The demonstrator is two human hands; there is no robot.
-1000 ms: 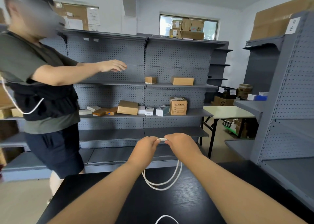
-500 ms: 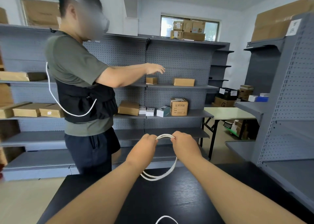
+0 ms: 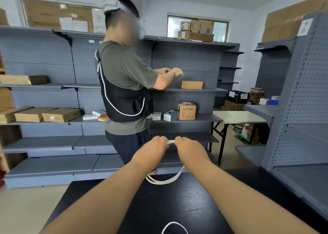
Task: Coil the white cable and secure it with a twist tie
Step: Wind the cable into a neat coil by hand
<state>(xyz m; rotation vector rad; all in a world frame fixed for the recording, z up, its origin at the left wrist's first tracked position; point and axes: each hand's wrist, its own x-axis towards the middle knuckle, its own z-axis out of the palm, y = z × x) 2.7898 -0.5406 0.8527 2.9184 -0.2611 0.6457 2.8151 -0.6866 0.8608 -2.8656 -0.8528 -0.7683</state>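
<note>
Holding the white cable [image 3: 170, 142] up in several loose loops above the black worktop [image 3: 177, 207], out in front at arm's length. Pinching the top of the bundle with the left grip [image 3: 150, 150], fingers curled round the strands from the left. Pinching the same bundle with the right grip [image 3: 191, 150] just beside it, fingers curled likewise, back of the hand toward the camera. Leaving only a short stretch of gathered strands bare between the two grips, nearly touching each other. Letting the rest of the loops hang behind the wrists and curve below them, low over the far part of the worktop; cannot tell whether touching it. Seeing an arc of white cord [image 3: 174, 222] at the near edge of the worktop, at the bottom of the view; cannot tell whether part of the same cable. Facing grey pegboard shelving [image 3: 53, 141] with cardboard boxes [image 3: 187, 110] on it, and another person [image 3: 124, 77] in a dark vest standing before it, both hands raised toward an upper shelf. Noting a pale folding table [image 3: 237, 116] farther right.
</note>
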